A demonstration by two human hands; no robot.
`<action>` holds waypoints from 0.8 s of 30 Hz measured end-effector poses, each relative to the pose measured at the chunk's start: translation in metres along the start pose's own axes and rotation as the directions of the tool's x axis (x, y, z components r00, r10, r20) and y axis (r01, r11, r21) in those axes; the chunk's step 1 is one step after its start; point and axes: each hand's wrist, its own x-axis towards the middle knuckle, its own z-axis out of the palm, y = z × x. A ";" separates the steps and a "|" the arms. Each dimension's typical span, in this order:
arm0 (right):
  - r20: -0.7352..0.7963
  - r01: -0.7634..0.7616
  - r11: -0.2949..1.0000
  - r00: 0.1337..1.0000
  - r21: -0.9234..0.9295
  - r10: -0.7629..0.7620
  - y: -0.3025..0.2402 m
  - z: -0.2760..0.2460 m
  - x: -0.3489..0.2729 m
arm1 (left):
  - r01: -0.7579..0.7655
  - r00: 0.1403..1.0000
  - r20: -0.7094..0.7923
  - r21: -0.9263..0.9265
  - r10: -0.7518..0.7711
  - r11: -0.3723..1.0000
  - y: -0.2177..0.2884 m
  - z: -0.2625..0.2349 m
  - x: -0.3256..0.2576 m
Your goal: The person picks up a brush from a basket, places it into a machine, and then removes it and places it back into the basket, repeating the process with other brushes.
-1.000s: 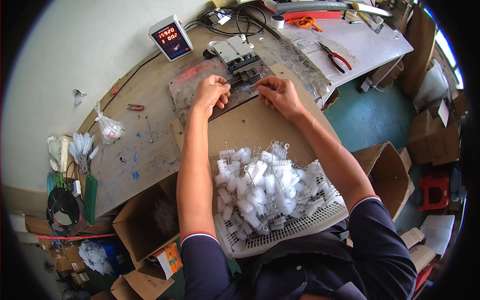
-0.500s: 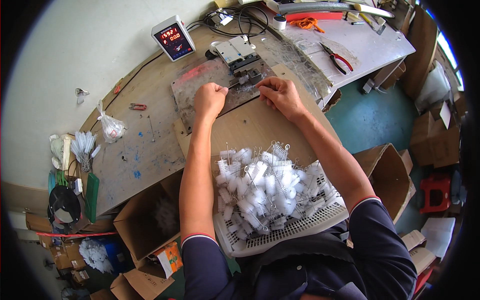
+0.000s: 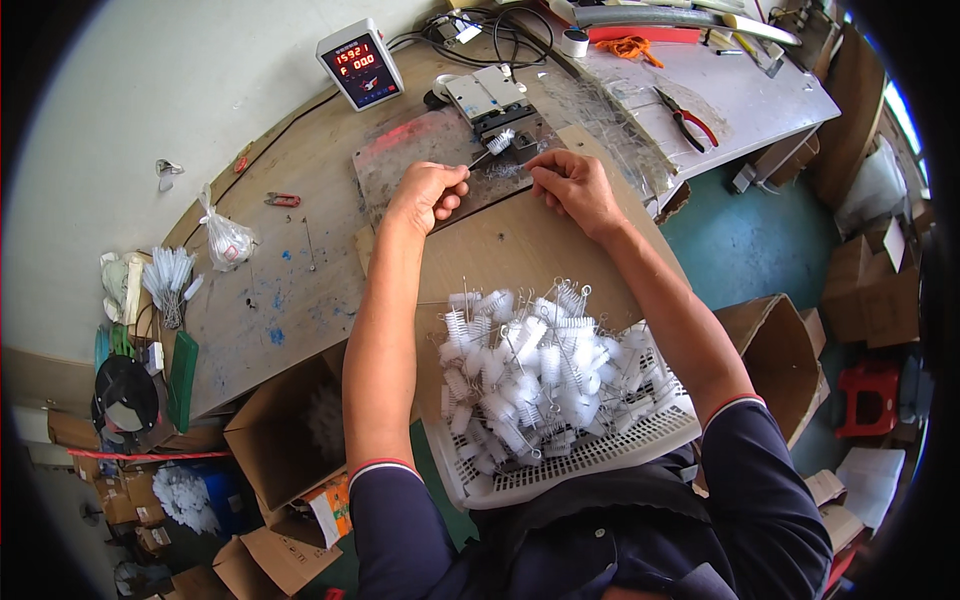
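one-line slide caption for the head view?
Left hand holds a small white wire brush at a bench machine; white tray of brushes below.

The single view comes from a head-worn fisheye camera looking steeply down from above the person's shoulders onto the scratched brown wooden surface (image 3: 300,270). It faces forward and down, close enough that both forearms rise from the lower edge toward the middle. Straight edges bow near the rim, and the dark corners show little, perhaps only the lens surround. No second view shares the scene.
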 end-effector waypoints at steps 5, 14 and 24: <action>0.001 0.031 0.999 1.000 -0.024 -0.031 0.000 0.000 0.000 | -0.003 1.000 -0.024 0.032 0.004 0.999 0.000 0.001 -0.001; -0.002 0.008 1.000 1.000 -0.020 -0.008 0.000 0.000 0.001 | 0.012 0.998 -0.059 0.036 -0.009 0.999 0.000 0.003 -0.007; -0.004 0.012 0.999 1.000 -0.030 -0.012 -0.002 0.000 -0.001 | 0.045 0.998 -0.047 0.057 -0.042 0.997 0.004 0.008 0.000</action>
